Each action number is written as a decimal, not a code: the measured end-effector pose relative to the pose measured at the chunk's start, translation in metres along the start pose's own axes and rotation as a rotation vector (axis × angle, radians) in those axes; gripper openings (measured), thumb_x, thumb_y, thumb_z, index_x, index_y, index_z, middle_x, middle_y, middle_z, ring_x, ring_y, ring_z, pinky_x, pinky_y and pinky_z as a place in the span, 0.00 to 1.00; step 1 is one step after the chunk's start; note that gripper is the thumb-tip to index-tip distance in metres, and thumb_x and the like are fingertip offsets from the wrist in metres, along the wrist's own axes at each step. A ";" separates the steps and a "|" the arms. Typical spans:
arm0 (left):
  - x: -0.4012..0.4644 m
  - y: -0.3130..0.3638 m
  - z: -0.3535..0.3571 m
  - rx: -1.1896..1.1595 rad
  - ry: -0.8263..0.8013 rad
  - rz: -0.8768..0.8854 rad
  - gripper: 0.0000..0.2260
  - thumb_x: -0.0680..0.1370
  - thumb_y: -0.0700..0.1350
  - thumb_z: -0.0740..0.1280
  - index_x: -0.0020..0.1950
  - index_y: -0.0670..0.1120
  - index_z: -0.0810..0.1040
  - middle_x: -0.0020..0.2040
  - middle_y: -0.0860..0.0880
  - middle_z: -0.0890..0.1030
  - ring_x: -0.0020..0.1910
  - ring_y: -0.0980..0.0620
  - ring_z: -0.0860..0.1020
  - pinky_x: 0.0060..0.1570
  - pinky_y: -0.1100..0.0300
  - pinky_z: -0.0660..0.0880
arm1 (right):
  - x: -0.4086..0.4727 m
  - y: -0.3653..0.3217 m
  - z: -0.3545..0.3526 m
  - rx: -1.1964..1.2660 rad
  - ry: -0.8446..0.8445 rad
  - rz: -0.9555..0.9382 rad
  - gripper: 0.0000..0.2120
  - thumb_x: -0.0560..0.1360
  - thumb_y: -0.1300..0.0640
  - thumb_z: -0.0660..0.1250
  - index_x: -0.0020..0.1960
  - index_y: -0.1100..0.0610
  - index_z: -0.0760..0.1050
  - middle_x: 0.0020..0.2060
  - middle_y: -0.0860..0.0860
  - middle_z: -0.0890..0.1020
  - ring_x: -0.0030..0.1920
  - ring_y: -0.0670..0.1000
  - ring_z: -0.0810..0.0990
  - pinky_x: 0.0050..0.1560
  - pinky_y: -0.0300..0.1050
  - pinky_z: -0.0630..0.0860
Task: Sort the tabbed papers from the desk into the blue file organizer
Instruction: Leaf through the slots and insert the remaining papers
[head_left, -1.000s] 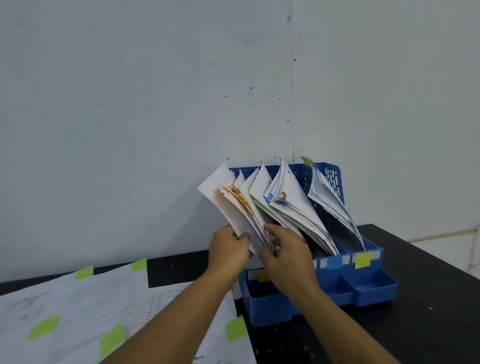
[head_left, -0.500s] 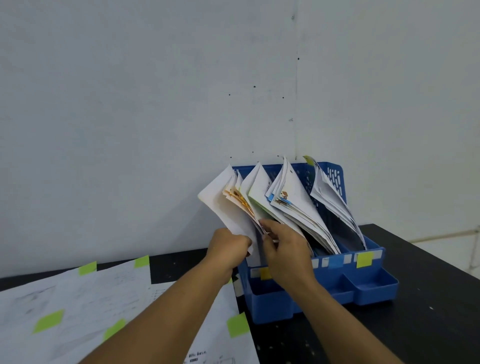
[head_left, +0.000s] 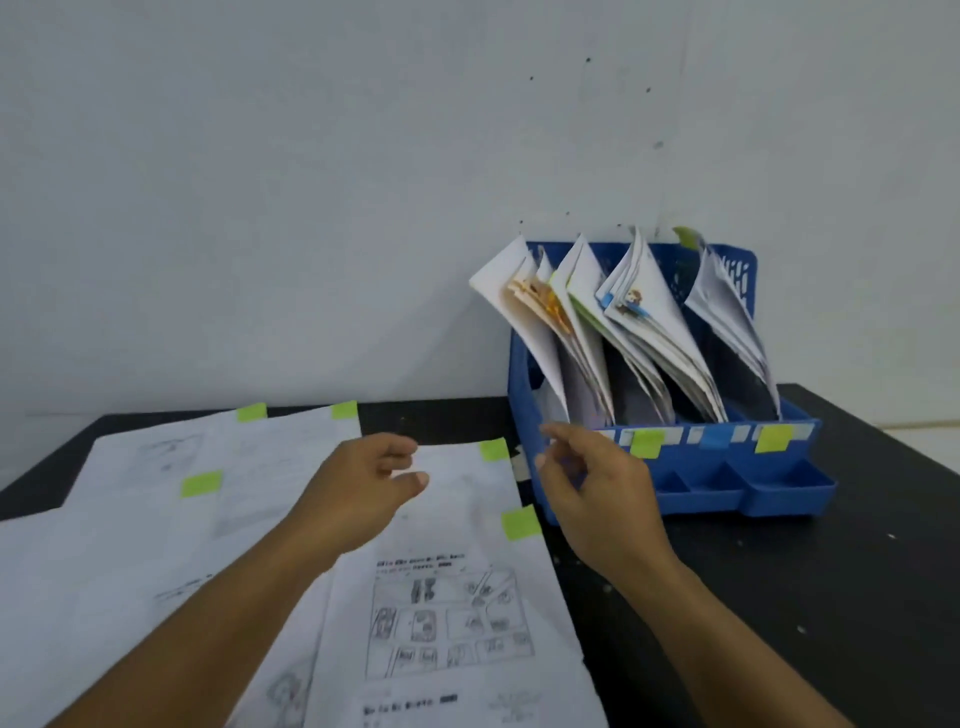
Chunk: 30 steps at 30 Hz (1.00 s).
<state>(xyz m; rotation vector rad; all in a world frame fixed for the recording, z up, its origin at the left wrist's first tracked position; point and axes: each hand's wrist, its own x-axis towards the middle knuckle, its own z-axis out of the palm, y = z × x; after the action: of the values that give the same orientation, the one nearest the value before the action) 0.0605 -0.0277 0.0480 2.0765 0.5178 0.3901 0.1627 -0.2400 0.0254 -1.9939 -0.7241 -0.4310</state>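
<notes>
The blue file organizer (head_left: 779, 483) stands at the back right of the black desk, its slots filled with leaning white papers (head_left: 639, 338). Several white sheets with green tabs (head_left: 447, 613) lie spread over the desk's left half. My left hand (head_left: 363, 488) hovers over the top sheet, fingers loosely curled, holding nothing. My right hand (head_left: 592, 483) is in front of the organizer's left corner, fingers relaxed and blurred, also holding nothing.
A white wall rises right behind the desk (head_left: 831, 597). The organizer's front carries small green and blue labels (head_left: 647, 443) and low open trays. The desk's right edge lies beyond the organizer.
Both hands have let go of the papers in the organizer and pulled back and down toward the sheets on the desk. The view has tilted down and to the left.
</notes>
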 end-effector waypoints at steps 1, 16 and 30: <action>-0.009 -0.014 -0.004 0.076 0.001 -0.001 0.18 0.74 0.49 0.74 0.62 0.53 0.77 0.57 0.54 0.79 0.58 0.55 0.78 0.53 0.62 0.72 | -0.009 -0.001 0.000 -0.033 -0.056 0.043 0.12 0.78 0.52 0.68 0.61 0.49 0.80 0.44 0.41 0.82 0.44 0.40 0.79 0.46 0.37 0.77; -0.078 -0.080 0.003 0.663 0.001 0.031 0.34 0.77 0.68 0.53 0.79 0.54 0.51 0.79 0.51 0.53 0.78 0.47 0.43 0.76 0.46 0.40 | -0.050 -0.027 0.010 -0.664 -0.570 0.353 0.31 0.72 0.29 0.63 0.66 0.49 0.70 0.61 0.49 0.73 0.57 0.51 0.77 0.51 0.46 0.74; -0.074 -0.060 0.000 -0.038 0.340 0.121 0.19 0.75 0.34 0.70 0.53 0.60 0.78 0.39 0.57 0.81 0.36 0.59 0.81 0.40 0.68 0.75 | -0.039 -0.009 0.001 -0.143 -0.466 0.579 0.06 0.80 0.54 0.66 0.54 0.48 0.80 0.48 0.45 0.82 0.47 0.44 0.79 0.46 0.39 0.77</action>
<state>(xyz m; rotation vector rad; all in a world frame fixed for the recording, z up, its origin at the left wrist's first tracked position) -0.0158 -0.0367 -0.0086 2.0195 0.5789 0.8268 0.1270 -0.2474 0.0092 -2.3493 -0.3581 0.3448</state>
